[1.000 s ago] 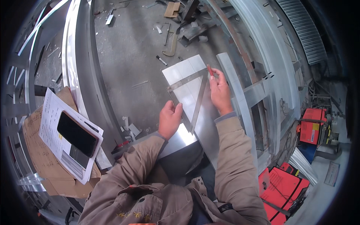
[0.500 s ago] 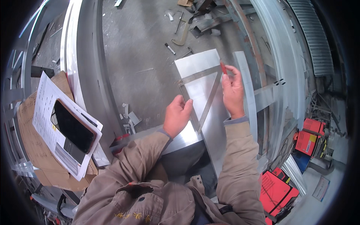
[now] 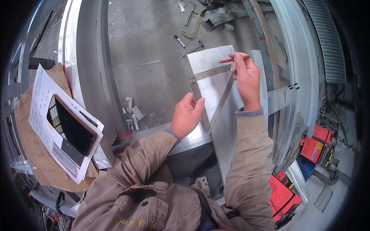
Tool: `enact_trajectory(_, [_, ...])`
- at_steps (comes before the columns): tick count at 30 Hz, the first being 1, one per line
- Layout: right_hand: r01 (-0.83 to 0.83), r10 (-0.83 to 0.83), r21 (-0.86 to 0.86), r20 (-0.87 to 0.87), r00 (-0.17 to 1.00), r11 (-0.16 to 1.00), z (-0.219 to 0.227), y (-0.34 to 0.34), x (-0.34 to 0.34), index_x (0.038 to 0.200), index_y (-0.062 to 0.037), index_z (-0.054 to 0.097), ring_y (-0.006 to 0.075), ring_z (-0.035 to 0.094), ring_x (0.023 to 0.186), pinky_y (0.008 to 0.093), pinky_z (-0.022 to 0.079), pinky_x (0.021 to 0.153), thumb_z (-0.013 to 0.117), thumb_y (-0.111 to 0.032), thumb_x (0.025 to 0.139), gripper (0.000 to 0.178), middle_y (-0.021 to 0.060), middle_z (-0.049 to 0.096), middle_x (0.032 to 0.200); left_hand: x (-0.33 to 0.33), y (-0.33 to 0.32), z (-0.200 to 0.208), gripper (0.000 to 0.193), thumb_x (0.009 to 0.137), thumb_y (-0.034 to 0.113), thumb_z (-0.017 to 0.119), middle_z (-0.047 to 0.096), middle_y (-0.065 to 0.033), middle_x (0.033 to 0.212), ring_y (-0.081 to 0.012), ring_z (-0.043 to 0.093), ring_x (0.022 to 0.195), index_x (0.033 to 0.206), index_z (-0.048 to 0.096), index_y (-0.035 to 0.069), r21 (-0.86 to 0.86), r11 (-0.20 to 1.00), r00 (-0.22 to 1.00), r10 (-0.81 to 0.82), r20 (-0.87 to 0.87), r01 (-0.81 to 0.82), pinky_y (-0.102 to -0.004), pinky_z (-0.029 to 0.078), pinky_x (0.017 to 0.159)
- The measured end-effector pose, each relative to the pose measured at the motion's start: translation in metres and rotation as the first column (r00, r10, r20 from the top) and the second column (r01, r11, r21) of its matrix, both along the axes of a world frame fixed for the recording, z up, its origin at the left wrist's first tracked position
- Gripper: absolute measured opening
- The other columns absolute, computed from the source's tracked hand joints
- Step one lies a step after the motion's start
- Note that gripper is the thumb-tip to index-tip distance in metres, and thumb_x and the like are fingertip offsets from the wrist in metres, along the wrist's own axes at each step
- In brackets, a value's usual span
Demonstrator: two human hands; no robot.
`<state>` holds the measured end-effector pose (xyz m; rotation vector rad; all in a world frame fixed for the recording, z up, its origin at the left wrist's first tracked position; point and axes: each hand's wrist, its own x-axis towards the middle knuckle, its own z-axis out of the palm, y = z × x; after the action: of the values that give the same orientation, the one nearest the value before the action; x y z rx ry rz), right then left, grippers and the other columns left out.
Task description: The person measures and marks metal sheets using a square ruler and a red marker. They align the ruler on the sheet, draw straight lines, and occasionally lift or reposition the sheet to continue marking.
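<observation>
A bright sheet-metal piece (image 3: 208,61) extends away from me, with a flat metal set square (image 3: 221,105), triangular and open in the middle, lying across it. My left hand (image 3: 187,116) is closed at the square's left side, thumb and bent fingers pinching that edge. At the square's far right corner, my right hand (image 3: 248,82) grips a red pencil (image 3: 230,60) between thumb and fingers. The pencil lies almost level, its tip pointing left above the sheet's far part. My fingers partly cover the square's far right corner.
To my left, a phone (image 3: 73,125) rests on papers (image 3: 37,102) over cardboard (image 3: 25,127). A marker (image 3: 179,41), a hammer (image 3: 194,48) and a clamp (image 3: 195,29) lie on the floor ahead. Long metal profiles (image 3: 295,69) and red machines (image 3: 283,198) stand at right.
My right hand has moved slightly right and farther away, and the pencil has swung from nearly upright to nearly level. My left hand stays at the square's left edge. The whole view has shifted slightly.
</observation>
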<state>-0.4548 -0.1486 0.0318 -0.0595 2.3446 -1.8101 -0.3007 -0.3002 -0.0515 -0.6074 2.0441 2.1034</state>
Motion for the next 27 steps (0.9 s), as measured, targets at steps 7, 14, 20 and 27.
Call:
enact_trajectory(7, [-0.125, 0.165, 0.312, -0.105, 0.981, 0.942, -0.006, -0.019, -0.01, 0.104, -0.0024, 0.075, 0.0074, 0.055, 0.07, 0.0302, 0.046, 0.065, 0.06, -0.028, 0.115, 0.032, -0.0014, 0.065, 0.076, -0.001, 0.001, 0.001, 0.038, 0.106, 0.025, 0.075, 0.054, 0.0003, 0.07, -0.0066, 0.047, 0.068, 0.085, 0.051, 0.005, 0.041, 0.999, 1.0, 0.002, 0.013, -0.003, -0.0316, 0.045, 0.06])
enact_trajectory(14, [-0.155, 0.203, 0.389, -0.085, 0.975, 0.908, -0.005, -0.023, -0.013, 0.102, -0.0006, 0.074, 0.0109, 0.06, 0.072, 0.0327, 0.049, 0.068, 0.061, -0.027, 0.114, 0.031, 0.0053, 0.075, 0.084, 0.0, 0.003, -0.004, 0.038, 0.106, 0.024, 0.075, 0.053, 0.001, 0.069, -0.0059, 0.045, 0.068, 0.084, 0.05, 0.005, 0.021, 1.0, 1.0, 0.003, 0.003, -0.003, -0.0311, 0.044, 0.059])
enact_trajectory(20, [-0.175, 0.228, 0.393, -0.092, 0.969, 0.903, -0.004, -0.025, -0.015, 0.103, -0.0004, 0.073, 0.0114, 0.061, 0.071, 0.0331, 0.05, 0.067, 0.06, -0.026, 0.113, 0.031, 0.0052, 0.075, 0.082, 0.0, 0.002, -0.004, 0.038, 0.104, 0.027, 0.074, 0.06, -0.0101, 0.069, -0.0176, 0.055, 0.064, 0.086, 0.053, 0.002, 0.008, 1.0, 1.0, -0.002, 0.021, 0.002, -0.0384, 0.049, 0.062])
enact_trajectory(27, [-0.217, 0.289, 0.449, -0.099, 0.952, 0.867, 0.001, -0.024, -0.013, 0.104, 0.0006, 0.072, 0.0144, 0.067, 0.074, 0.0341, 0.053, 0.07, 0.061, -0.026, 0.112, 0.03, 0.0082, 0.077, 0.084, 0.0, 0.0, -0.004, 0.038, 0.103, 0.028, 0.074, 0.065, -0.0162, 0.07, -0.0247, 0.061, 0.063, 0.087, 0.055, 0.0, 0.016, 1.0, 0.999, -0.011, 0.039, 0.01, -0.0426, 0.052, 0.064])
